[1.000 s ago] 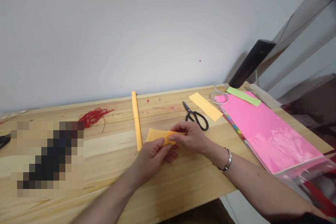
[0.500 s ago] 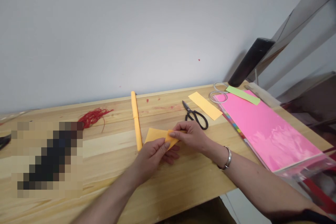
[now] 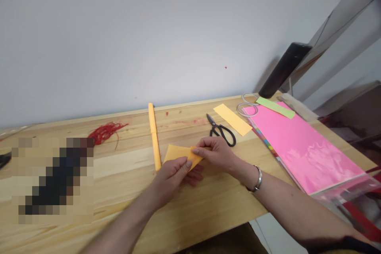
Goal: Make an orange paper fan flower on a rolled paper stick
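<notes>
Am folding orange paper [image 3: 178,153] on wooden table [image 3: 125,174], just right of orange pen [image 3: 154,136]. My left hand [image 3: 174,176] is pinching near corner between thumb and fingers. My right hand [image 3: 218,154] is pinching far flap, fingertips closed on edge. Judging: should be lining up edges flush before pressing crease; keeping sheet low against table. Black scissors [image 3: 222,130] are lying near, beyond right hand, untouched.
</notes>
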Demonstrator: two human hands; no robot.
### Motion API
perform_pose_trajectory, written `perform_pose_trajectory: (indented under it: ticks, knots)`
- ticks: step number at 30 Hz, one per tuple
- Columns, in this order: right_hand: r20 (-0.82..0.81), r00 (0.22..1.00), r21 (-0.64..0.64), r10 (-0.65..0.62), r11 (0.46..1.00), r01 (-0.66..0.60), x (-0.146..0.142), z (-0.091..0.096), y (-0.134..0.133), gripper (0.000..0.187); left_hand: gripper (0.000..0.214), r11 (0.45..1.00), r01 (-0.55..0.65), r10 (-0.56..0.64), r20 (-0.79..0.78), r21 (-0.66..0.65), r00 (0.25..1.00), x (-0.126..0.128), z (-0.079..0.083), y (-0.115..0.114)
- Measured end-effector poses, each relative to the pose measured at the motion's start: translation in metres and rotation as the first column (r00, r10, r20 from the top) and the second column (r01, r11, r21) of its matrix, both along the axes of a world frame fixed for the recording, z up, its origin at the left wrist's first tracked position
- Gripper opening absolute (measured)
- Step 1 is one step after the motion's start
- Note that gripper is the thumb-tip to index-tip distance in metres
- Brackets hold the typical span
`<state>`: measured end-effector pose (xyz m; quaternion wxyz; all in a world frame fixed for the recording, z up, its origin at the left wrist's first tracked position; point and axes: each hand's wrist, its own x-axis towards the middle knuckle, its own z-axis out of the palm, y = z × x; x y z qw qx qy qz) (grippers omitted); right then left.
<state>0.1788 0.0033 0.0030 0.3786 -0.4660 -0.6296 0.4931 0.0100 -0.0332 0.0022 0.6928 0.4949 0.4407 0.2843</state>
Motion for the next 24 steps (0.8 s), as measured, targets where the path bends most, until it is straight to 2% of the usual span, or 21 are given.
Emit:
perform_pose_trajectory:
  ticks: [8,11,15,24]
  knots:
    - [0.04,0.999,0.008,-0.02,1.0,0.019,-0.0005,0.0008,-0.0001,0.02,0.035,0.999,0.033,-0.033,-0.026,0.025,0.999,-0.0002,0.0018,-0.0008]
    - [0.051,0.998,0.019,-0.024,1.0,0.024,-0.0001,0.0003,0.0,0.021,0.031,0.995,0.052,-0.043,-0.108,0.09,0.993,-0.0006,0.0021,-0.0004]
    - [0.087,0.995,0.067,-0.046,0.997,0.041,0.0006,0.0002,0.0004,0.021,0.028,0.985,0.023,0.008,-0.173,0.174,0.985,-0.0021,-0.0012,0.0013]
    - [0.116,0.988,0.133,-0.1,0.988,0.084,-0.0013,0.0016,-0.0018,0.021,0.017,0.979,-0.022,0.077,-0.268,0.202,0.96,0.0031,0.0051,0.0016]
